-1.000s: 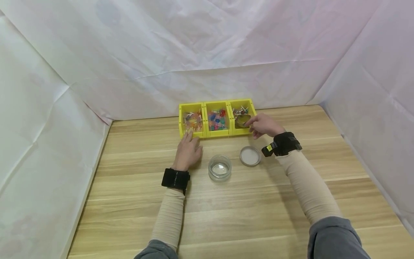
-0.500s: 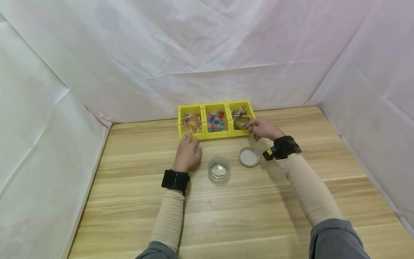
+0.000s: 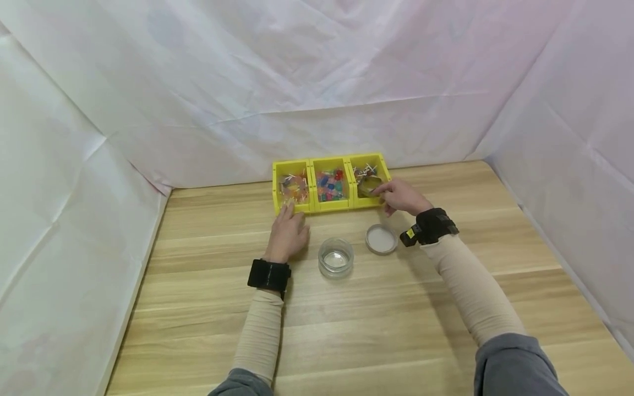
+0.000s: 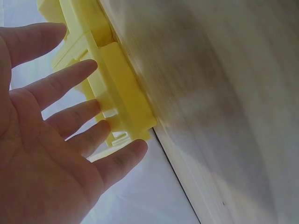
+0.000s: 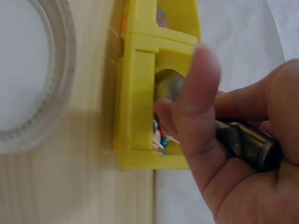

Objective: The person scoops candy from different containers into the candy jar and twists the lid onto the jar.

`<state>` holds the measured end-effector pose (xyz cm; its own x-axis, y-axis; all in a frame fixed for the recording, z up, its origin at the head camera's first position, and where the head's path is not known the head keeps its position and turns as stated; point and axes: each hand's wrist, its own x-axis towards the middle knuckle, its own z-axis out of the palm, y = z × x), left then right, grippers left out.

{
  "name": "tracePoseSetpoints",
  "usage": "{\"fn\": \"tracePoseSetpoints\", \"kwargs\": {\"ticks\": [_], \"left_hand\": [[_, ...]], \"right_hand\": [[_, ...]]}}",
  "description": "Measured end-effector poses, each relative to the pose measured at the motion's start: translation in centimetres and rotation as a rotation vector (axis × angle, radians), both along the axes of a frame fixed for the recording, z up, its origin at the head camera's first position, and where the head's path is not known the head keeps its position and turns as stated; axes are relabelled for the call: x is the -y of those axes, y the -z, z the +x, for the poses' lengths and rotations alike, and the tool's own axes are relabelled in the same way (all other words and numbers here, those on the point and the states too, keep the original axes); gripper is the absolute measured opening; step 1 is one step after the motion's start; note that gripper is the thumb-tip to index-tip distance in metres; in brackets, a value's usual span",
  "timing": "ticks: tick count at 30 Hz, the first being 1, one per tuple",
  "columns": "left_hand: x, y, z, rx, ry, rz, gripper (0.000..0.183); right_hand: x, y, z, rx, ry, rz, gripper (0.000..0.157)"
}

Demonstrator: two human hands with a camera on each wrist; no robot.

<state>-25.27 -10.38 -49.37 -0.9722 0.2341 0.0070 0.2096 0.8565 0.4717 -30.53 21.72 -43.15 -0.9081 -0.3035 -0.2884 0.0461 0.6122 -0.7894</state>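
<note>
My right hand (image 3: 405, 197) grips a metal scoop (image 5: 254, 144) by its dark, brassy handle. The bowl of that scoop (image 3: 369, 186) sits inside the right compartment of a yellow three-part bin (image 3: 334, 205), among small pieces with white sticks (image 3: 365, 171). In the right wrist view, fingers hide part of the scoop. My left hand (image 3: 288, 234) holds nothing; its spread fingers (image 4: 119, 163) rest against the front of the bin's left compartment, which contains orange pieces with white sticks (image 3: 295, 187). Colourful bead-like pieces (image 3: 331, 186) fill the middle compartment.
An uncapped clear jar (image 3: 335, 258) stands on the wooden table (image 3: 346, 341) between my forearms. Right of it lies a round lid (image 3: 381, 240), near my right wrist. White cloth (image 3: 317, 126) hangs behind the bin and along both sides.
The right hand and the scoop have shifted slightly within the right compartment. My left hand stays in place at the bin. The head view has tilted a little.
</note>
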Motion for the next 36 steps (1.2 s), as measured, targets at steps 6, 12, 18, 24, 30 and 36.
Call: {"fn": "tracePoseSetpoints", "kwargs": {"ticks": [6, 12, 18, 24, 30, 36], "left_hand": [[0.1, -0.1, 0.0, -0.009, 0.007, 0.007, 0.046], [0.1, 0.1, 0.0, -0.022, 0.018, 0.008, 0.046], [0.2, 0.0, 0.0, -0.034, 0.015, 0.009, 0.046], [0.3, 0.0, 0.0, -0.03, 0.021, 0.012, 0.046], [0.3, 0.0, 0.0, -0.023, 0.012, 0.011, 0.044], [0.1, 0.0, 0.0, -0.02, 0.011, 0.021, 0.044]], "right_hand": [[0.2, 0.0, 0.1, 0.091, 0.099, -0.147, 0.048], [0.9, -1.1, 0.0, 0.126, 0.154, -0.188, 0.044], [1.2, 0.0, -0.3, 0.111, 0.161, -0.178, 0.043], [0.9, 1.4, -0.4, 0.063, 0.114, -0.151, 0.041], [-0.6, 2.8, -0.2, -0.015, 0.034, -0.115, 0.037], [-1.7, 3.5, 0.4, -0.046, 0.018, -0.156, 0.037]]}}
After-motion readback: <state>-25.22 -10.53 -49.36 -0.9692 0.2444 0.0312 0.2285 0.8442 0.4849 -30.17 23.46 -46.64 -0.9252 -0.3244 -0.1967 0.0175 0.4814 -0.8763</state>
